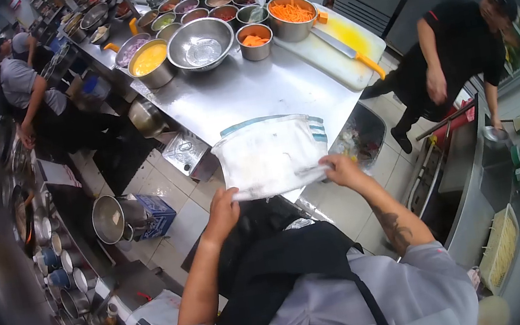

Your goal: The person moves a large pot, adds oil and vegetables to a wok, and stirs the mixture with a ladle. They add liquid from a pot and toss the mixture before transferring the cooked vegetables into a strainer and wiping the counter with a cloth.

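A white cloth (271,154) with blue-green stripes along its far and right edges is stretched between my two hands, over the near corner of the steel table (230,99). My left hand (222,210) pinches its near left corner. At the near right corner, my right hand (346,173) grips it between thumb and fingers. Faint grey marks show on the cloth. Beyond it on the table stand an empty-looking steel bowl (200,42), a pot of yellow liquid (149,61) and a small pot of orange pieces (254,41).
A knife (345,47) with a yellow handle lies on a cutting board (347,28) at the table's right. A bin (364,137) stands below that corner. One person (460,58) is at the right, by a sink counter; others (28,96) work at the left. A large pot (110,218) stands left.
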A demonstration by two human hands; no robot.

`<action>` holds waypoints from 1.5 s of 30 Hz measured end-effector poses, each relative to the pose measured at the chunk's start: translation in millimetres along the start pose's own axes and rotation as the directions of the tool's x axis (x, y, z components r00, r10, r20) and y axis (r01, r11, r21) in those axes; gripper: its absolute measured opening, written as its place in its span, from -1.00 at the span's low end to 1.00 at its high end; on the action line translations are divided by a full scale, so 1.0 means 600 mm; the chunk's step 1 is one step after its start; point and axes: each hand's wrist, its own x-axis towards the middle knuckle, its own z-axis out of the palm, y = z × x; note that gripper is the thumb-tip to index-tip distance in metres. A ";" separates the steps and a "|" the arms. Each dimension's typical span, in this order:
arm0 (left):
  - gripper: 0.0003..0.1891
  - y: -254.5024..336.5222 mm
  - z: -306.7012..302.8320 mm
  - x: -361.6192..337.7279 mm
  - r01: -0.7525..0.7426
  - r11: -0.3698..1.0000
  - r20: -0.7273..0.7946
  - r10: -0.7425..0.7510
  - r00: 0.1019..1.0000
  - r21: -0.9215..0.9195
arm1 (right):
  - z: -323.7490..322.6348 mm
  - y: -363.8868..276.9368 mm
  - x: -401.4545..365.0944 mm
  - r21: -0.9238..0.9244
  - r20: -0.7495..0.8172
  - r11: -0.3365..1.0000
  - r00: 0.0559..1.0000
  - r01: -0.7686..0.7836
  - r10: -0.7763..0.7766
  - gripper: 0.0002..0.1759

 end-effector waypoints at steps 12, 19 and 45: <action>-0.78 0.045 -0.182 0.150 -0.155 0.985 -0.062 0.151 0.987 -0.071 | -0.127 -0.181 0.043 -0.176 -0.213 0.982 0.971 0.071 -0.108 -0.66; -0.81 0.068 -0.287 0.294 -0.331 0.928 0.151 0.307 0.940 0.171 | -0.207 -0.219 0.126 -0.388 -0.279 0.916 0.935 0.099 -0.219 -0.82; -0.85 -0.136 -0.124 0.162 -0.271 0.961 0.338 0.275 0.900 -0.058 | -0.016 -0.031 -0.021 0.019 -0.025 0.979 0.979 -0.201 0.202 -0.75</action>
